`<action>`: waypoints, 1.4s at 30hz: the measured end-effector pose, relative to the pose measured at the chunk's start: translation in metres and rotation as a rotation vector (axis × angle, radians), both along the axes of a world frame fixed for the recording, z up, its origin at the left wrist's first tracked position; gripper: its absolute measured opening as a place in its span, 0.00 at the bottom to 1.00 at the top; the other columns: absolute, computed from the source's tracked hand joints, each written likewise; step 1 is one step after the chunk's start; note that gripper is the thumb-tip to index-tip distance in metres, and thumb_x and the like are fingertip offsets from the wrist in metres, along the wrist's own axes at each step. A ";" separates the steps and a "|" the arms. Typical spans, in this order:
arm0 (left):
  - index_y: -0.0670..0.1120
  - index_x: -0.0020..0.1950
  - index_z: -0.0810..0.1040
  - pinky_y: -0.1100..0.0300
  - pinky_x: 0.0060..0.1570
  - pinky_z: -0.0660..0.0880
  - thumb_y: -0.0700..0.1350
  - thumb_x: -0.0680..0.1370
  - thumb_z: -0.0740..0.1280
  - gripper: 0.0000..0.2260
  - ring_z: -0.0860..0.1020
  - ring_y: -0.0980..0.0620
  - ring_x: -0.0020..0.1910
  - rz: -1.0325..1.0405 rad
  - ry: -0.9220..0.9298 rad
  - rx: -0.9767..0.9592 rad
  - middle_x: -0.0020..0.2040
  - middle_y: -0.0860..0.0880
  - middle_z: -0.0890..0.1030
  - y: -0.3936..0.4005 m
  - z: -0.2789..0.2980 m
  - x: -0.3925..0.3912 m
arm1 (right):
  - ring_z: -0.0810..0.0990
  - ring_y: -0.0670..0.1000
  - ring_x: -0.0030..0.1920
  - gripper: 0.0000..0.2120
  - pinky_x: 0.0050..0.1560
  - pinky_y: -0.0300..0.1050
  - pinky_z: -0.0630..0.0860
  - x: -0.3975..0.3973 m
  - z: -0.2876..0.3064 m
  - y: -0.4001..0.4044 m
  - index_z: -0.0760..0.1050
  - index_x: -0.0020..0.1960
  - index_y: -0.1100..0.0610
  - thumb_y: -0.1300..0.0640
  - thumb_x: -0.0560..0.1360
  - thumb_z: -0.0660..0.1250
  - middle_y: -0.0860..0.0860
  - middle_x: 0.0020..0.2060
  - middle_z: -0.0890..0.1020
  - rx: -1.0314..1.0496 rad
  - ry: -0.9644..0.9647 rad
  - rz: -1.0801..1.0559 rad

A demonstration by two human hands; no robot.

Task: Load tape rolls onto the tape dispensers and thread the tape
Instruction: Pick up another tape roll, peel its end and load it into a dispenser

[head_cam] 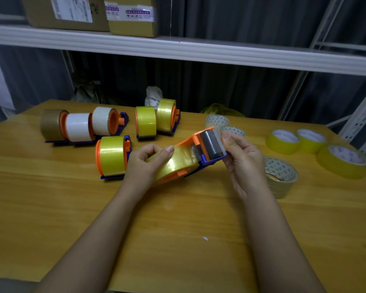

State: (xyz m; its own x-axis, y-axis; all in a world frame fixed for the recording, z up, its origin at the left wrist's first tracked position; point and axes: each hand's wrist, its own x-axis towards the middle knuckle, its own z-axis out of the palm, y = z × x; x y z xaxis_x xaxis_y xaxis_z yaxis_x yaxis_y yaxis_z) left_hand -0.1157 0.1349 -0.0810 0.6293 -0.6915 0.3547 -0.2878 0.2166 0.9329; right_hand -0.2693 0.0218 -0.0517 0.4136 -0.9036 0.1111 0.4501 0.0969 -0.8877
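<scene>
Left hand [145, 160] clenches yellow tape roll [173, 163] on tape dispenser [201, 152], steadying it above table [178, 229] centre. Right hand [244, 159], at 3 o'clock, pinches cutter end, probably guiding tape through; tape tip unclear. Loaded dispensers [112, 155] wait at 10 o'clock.

Both forearms reach forward, bare. Left hand [145, 163] curled, thumb extended, gripping. Right hand [244, 161] raised, fingers bent, fingertips pinching.

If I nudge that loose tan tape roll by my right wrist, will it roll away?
Probably not: the tan roll lies flat on the table, so it should slide. It looks stiff and fairly light, with a hollow core. Tipped on edge, it likely would roll.
</scene>
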 end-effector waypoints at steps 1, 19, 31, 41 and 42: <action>0.49 0.31 0.75 0.45 0.41 0.74 0.61 0.67 0.68 0.15 0.77 0.43 0.39 -0.002 -0.004 -0.004 0.35 0.43 0.77 0.000 0.000 0.000 | 0.82 0.45 0.39 0.04 0.42 0.38 0.81 0.000 0.000 0.000 0.78 0.50 0.59 0.62 0.75 0.68 0.49 0.37 0.85 -0.010 -0.002 -0.009; 0.41 0.34 0.75 0.70 0.35 0.70 0.51 0.72 0.70 0.14 0.74 0.60 0.35 0.047 -0.099 -0.050 0.34 0.47 0.77 0.001 -0.001 0.000 | 0.79 0.50 0.47 0.18 0.43 0.37 0.77 -0.002 0.001 -0.004 0.79 0.47 0.61 0.47 0.70 0.67 0.55 0.42 0.82 0.070 0.110 0.196; 0.46 0.34 0.75 0.70 0.31 0.68 0.53 0.72 0.69 0.13 0.74 0.62 0.33 0.088 -0.196 -0.047 0.32 0.56 0.76 0.000 -0.003 0.002 | 0.82 0.53 0.52 0.25 0.55 0.48 0.78 -0.008 0.003 -0.007 0.81 0.49 0.59 0.38 0.70 0.63 0.52 0.44 0.84 0.006 0.216 0.151; 0.47 0.34 0.75 0.68 0.30 0.67 0.55 0.71 0.69 0.13 0.73 0.61 0.32 0.118 -0.249 -0.037 0.31 0.55 0.75 0.000 -0.002 0.001 | 0.81 0.44 0.42 0.05 0.45 0.40 0.79 -0.010 0.002 -0.007 0.84 0.41 0.53 0.54 0.68 0.71 0.49 0.40 0.84 -0.025 0.074 0.107; 0.46 0.34 0.75 0.68 0.30 0.67 0.55 0.71 0.68 0.13 0.73 0.60 0.33 0.122 -0.252 -0.036 0.31 0.54 0.75 0.000 -0.002 0.000 | 0.80 0.43 0.41 0.05 0.45 0.39 0.78 -0.010 0.002 -0.007 0.84 0.41 0.53 0.54 0.67 0.71 0.48 0.39 0.84 -0.022 0.069 0.109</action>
State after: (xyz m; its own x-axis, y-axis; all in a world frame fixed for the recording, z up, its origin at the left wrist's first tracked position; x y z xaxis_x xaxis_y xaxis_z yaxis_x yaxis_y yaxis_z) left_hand -0.1155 0.1350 -0.0825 0.5955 -0.6001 0.5340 -0.5361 0.1982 0.8206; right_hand -0.2791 0.0146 -0.0499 0.5164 -0.8507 0.0986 0.3758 0.1216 -0.9187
